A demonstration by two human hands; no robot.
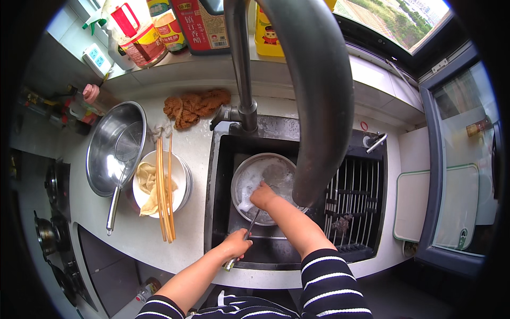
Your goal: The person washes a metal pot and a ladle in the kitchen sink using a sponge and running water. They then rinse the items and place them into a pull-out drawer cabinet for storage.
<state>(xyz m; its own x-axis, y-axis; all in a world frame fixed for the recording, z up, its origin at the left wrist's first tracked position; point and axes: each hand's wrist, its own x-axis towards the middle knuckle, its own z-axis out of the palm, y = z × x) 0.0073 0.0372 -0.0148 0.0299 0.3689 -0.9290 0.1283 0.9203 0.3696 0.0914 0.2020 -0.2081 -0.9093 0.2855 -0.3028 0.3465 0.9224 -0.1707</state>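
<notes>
I see left hand (237, 244) gripping metal handle (253, 223) by sink's (219, 223) near-left corner; right hand (262, 195) bunched, hold unclear, over pan (234, 187), sink's left half. Wet grip could slip, slopping suds (246, 192).

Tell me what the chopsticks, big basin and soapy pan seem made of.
Chopsticks: likely smooth wood or bamboo, by their tan color.
Big basin: polished metal, likely stainless steel, by its bright reflections.
Soapy pan: perhaps dull metal, by its grey rim.
</notes>
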